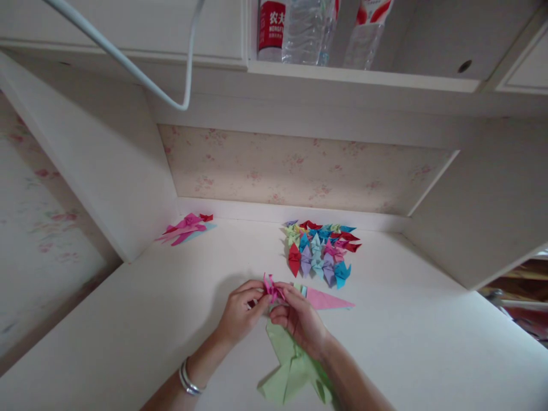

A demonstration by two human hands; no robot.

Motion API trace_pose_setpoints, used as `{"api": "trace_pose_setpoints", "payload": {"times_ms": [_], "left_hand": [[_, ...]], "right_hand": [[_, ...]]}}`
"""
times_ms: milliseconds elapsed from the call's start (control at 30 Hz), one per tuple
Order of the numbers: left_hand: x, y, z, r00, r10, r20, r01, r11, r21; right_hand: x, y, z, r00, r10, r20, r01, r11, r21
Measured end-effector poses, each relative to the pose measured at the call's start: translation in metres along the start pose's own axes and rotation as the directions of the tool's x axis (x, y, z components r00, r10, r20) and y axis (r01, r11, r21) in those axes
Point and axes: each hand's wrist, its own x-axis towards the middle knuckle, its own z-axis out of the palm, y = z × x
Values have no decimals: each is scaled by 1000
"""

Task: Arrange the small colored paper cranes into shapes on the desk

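Between both hands, just above the white tabletop, is a small bright pink origami crane point(271, 289) of folded paper. My left hand point(242, 308) pinches its left side between thumb and fingers. On its right side, my right hand point(301, 317) grips the paper with thumb and forefinger, the other fingers curled below. A large light green folded paper piece point(287, 365) lies under and in front of my right hand, which covers part of it. Behind that hand rests a flat pink folded paper point(327, 298) with a pale blue edge showing.
Rows of colourful folded paper cranes point(317, 257) stand at the back right of the white table point(162, 319). A pile of pink, red and blue paper pieces point(188, 228) lies back left. Overhead are a shelf with plastic bottles point(303, 31) and a white bent tube point(128, 65).
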Motion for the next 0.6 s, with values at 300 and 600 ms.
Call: {"api": "trace_pose_setpoints", "payload": {"times_ms": [300, 600], "left_hand": [[-2, -7, 7, 971, -239, 18, 238, 949, -209], [3, -9, 8, 965, -255, -61, 248, 963, -107]], "right_hand": [[-1, 4, -2, 974, -188, -128, 183, 982, -49], [7, 12, -9, 894, -432, -121, 355, 846, -399]]}}
